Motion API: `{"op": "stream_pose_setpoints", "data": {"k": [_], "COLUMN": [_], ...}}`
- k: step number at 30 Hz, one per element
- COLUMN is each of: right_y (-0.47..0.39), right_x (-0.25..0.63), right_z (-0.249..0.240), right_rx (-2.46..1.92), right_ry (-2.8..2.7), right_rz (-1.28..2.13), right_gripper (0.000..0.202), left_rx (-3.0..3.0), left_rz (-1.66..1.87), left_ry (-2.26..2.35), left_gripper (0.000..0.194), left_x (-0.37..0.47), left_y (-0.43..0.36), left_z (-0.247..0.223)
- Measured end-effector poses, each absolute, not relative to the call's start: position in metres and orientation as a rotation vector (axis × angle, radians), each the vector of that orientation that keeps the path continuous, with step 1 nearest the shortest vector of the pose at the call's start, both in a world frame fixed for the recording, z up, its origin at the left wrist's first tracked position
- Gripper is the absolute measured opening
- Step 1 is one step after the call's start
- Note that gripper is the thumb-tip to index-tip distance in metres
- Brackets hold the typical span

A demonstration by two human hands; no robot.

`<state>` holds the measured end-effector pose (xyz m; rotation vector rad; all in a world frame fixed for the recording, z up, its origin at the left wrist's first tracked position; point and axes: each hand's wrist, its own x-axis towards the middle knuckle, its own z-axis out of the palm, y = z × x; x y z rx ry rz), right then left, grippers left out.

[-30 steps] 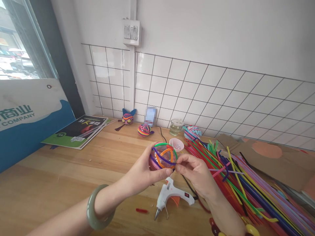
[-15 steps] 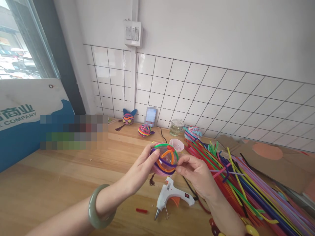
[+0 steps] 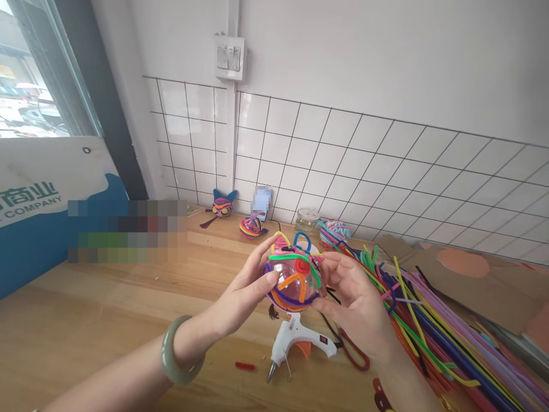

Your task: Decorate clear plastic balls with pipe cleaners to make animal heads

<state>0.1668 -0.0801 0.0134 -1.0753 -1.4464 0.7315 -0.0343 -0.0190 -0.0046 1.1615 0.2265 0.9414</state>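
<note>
A clear ball trimmed with pipe cleaners (image 3: 291, 276) is held up between both hands over the table. It carries orange, green and purple strips, a red knob, pink ear shapes and a blue loop on top. My left hand (image 3: 253, 277) grips its left side, thumb on the front. Around the right side curl the fingers of my right hand (image 3: 349, 289), thumb low on the purple strip. Below the ball hangs a dark tassel (image 3: 273, 312). A white glue gun (image 3: 295, 343) lies beneath the hands, and a short red piece (image 3: 245, 366) rests left of its nozzle.
Many coloured pipe cleaners (image 3: 446, 326) cover the right side beside cardboard (image 3: 476, 292). Along the wall stand wrapped balls (image 3: 251, 227), a glass jar (image 3: 306, 220) and a phone (image 3: 262, 201) with a blurred screen. A blue and white board (image 3: 51, 229) stands left.
The ball has tilted, so its top with the pink ears and blue loop now shows. My right hand has shifted from a pinch at the edge to a wider hold around the right side.
</note>
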Motion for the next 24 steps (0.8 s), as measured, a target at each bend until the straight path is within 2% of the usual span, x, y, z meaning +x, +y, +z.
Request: {"op": "stream_pose_setpoints", "data": {"k": [3, 6, 18, 24], "right_y": [-0.081, -0.082, -0.087, -0.087], "right_x": [0.168, 0.171, 0.179, 0.184], "right_z": [0.014, 0.014, 0.011, 0.005], "right_rx": [-1.077, -1.086, -1.141, -1.153], "right_ry": [-1.483, -1.502, -1.592, -1.679], "right_rz": [0.671, 0.646, 0.489, 0.383], "right_gripper": [0.067, 0.073, 0.067, 0.067], "left_rx": [1.166, 1.193, 1.323, 1.32], "left_rz": [0.939, 0.946, 0.897, 0.848], "left_ry": [0.187, 0.143, 0.048, 0.019], "left_gripper": [0.066, 0.071, 0.08, 0.107], "left_x": [-0.035, -0.036, -0.044, -0.045], "left_y": [-0.018, -0.017, -0.009, 0.003], "left_z": [-0.005, -0.004, 0.005, 0.005]}}
